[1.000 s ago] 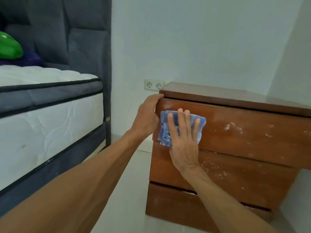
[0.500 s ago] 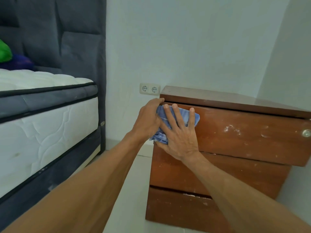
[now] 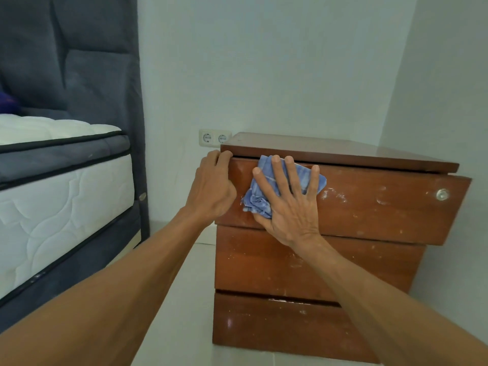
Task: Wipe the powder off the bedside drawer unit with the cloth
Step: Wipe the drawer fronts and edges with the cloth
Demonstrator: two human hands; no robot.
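Vs 0.5 s ago: right hand has slid right along the top drawer front. It no longer overlaps the left hand, and bare wood now shows between them. Its fingers now point straight up instead of leaning left. The left hand is unchanged on the corner.

Counts: 2 hands, 1 blue cloth, 1 drawer unit with 3 drawer fronts, 1 round knob, 1 wall socket with 2 outlets.

Right fingers are straight and spread wide, pressing the cloth flat on the top drawer front. The cloth bunches out past the thumb side and shows above and between the fingertips. Left fingers are curled over the top left corner of that same drawer, gripping it.

White powder smears start just right of the right fingers and scatter on toward the knob. More specks lie below the right hand on the two lower fronts. The mattress is well left of the left fingers.
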